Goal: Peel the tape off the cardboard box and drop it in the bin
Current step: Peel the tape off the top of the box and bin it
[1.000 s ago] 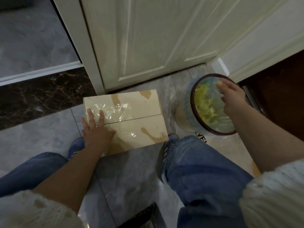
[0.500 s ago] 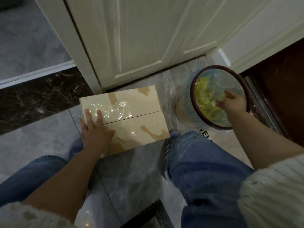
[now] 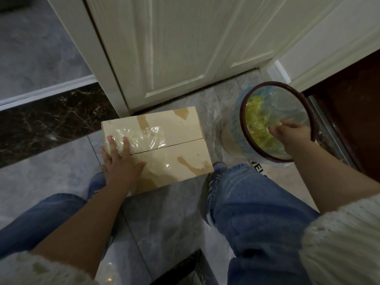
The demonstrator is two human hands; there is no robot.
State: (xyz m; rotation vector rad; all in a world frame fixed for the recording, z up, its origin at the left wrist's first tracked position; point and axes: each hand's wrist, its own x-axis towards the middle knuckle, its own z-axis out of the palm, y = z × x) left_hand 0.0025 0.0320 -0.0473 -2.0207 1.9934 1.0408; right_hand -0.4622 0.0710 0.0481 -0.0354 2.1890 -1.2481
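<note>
cardboard box (image 3: 164, 145) under left hand (image 3: 120, 161) (right hand (image 3: 292, 133) in bin (image 3: 242, 112))

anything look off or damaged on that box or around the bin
The cardboard box has brown torn patches on its top where the surface layer looks stripped away, and a crinkled sheet of clear tape still clings near the left hand. The bin is upright with its liner in place; nothing is spilled.

Doorway floor, seen from above

A white door (image 3: 174, 48) stands shut behind grey floor (image 3: 164, 219) tiles; a dark marble strip (image 3: 47, 118) lies left, jeans (image 3: 257, 219) and blue shoes (image 3: 216, 173) below, dark wood (image 3: 353, 112) right.
</note>
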